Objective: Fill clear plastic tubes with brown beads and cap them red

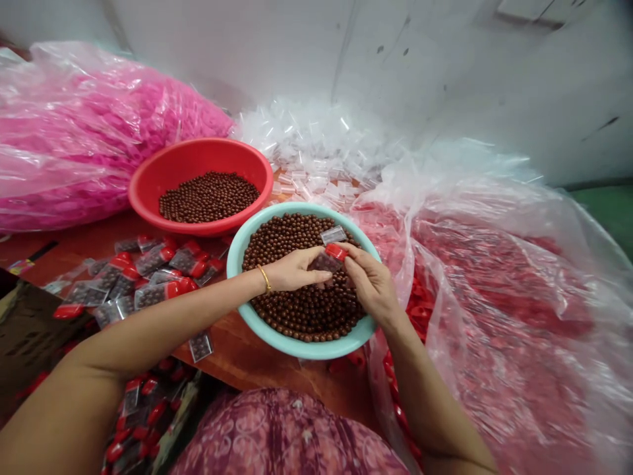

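Observation:
Over the pale blue basin (237, 254), my left hand (294, 269) is closed around a small clear plastic box (326, 262) filled with brown balls. My right hand (368, 277) pinches the box's red cap (337, 251) at its upper end. Brown round balls (301, 316) fill much of the basin beneath both hands. Just above the held box, an uncapped clear plastic box (333, 235) rests on the balls. A gold bangle (264, 278) circles my left wrist.
A red basin (143, 191) holds smaller brown balls. Filled red-capped boxes (153, 270) lie left, more in a carton (30, 336). Clear empty boxes (316, 145) pile by the wall. Plastic bags hold pink pieces (99, 132) at left and red caps (494, 297) at right.

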### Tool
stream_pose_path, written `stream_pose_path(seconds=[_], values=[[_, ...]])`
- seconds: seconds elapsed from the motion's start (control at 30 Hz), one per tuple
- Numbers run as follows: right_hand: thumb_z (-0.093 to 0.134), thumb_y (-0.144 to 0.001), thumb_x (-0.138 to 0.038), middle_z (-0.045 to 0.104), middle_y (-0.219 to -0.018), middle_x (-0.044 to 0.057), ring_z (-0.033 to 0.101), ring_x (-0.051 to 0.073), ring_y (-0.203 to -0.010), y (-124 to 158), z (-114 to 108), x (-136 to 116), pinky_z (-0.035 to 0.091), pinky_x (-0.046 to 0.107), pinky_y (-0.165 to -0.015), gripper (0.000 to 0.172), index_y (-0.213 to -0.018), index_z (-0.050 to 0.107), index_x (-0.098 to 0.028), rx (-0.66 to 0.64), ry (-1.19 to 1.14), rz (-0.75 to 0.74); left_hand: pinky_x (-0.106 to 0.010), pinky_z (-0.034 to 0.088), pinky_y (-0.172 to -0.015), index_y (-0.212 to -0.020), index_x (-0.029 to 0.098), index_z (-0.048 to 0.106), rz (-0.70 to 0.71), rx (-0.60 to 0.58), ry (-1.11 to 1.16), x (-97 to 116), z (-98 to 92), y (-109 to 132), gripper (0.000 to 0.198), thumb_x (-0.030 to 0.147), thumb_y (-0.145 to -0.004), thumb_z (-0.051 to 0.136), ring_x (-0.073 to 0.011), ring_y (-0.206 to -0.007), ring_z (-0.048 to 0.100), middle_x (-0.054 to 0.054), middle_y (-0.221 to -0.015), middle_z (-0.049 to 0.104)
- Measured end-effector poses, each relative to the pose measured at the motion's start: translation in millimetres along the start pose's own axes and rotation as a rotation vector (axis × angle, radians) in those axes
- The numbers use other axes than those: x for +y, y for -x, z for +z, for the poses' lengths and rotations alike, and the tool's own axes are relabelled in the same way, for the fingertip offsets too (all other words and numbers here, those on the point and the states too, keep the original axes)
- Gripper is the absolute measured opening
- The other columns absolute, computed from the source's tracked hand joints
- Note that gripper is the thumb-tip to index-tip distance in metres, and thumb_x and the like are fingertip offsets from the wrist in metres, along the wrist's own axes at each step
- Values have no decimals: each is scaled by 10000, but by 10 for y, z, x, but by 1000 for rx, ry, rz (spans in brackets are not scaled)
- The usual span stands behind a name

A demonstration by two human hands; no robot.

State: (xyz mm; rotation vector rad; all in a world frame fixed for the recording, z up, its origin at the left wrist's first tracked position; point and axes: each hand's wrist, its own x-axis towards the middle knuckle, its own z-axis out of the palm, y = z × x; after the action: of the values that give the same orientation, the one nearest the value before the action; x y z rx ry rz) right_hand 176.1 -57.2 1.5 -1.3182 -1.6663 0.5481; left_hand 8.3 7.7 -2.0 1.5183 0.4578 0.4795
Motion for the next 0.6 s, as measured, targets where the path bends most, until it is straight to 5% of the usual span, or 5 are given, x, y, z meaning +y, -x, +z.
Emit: stream_pose_path(seconds=[0.1, 0.27, 0.6], values=[[413, -910, -249, 671, -947, 73, 630, 170, -869, -11, 21, -28, 510, 315, -807, 335, -1184, 597, -187, -2, 186, -185, -248, 466, -626, -971, 124, 493, 12, 35, -71, 9, -4, 14, 276, 299, -776, 581, -95, -624, 525, 6, -743, 544], [400, -922, -222, 640, -779, 50, 627, 153, -698, 44, 1, -29, 520, 265, -652, 387, -1290, 512, -177, -17, 499, -323, -249, 442, -690, -890, 117, 555, 96, 179, -326, 26, -15, 32, 251, 266, -699, 619, -122, -720, 513, 1, -780, 570], [357, -927, -178, 649, -740, 53, 607, 151, -564, 156, -37, -82, 481, 247, -487, 499, -1411, 256, -105, -105, 809, -536, -192, 314, -491, -634, 155, 488, 0, 195, -511, 100, 44, 65, 80, 202, -598, 542, -88, -542, 447, 49, -581, 488]])
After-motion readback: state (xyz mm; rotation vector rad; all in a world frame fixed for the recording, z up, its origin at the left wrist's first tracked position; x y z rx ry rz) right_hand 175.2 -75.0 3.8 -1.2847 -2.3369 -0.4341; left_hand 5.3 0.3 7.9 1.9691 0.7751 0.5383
